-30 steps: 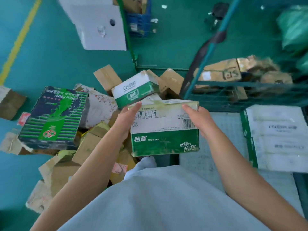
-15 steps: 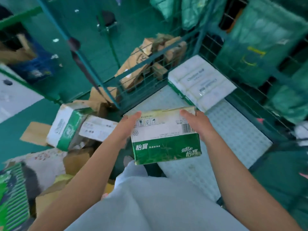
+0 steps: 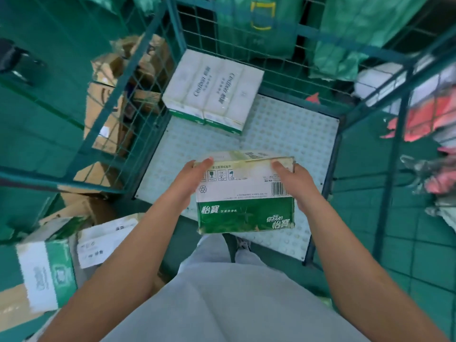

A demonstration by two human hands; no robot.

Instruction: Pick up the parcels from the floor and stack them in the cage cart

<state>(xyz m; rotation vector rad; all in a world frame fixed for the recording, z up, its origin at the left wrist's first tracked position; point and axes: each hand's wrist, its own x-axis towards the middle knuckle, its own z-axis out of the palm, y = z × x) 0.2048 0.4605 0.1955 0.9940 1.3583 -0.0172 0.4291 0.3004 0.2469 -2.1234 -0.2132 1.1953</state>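
I hold a white and green carton (image 3: 246,201) between both hands, above the front edge of the cage cart's studded white floor (image 3: 283,134). My left hand (image 3: 190,178) grips its left end and my right hand (image 3: 293,181) grips its right end, fingers curled over the top edge. A white pack of two boxes (image 3: 212,90) lies flat at the back left corner of the cart floor. More parcels lie on the floor at my left: a white and green box (image 3: 47,272) and a white parcel (image 3: 103,240).
The cart's green wire mesh walls (image 3: 138,77) rise at left, back and right. Brown cardboard boxes (image 3: 106,114) lie behind the left mesh. Green sacks (image 3: 357,33) hang beyond the back wall; red and white bundles (image 3: 424,114) sit outside at right.
My view has swung right from the parcel pile on the floor to the cage cart. The carton has travelled with both hands and now hangs over the cart floor.
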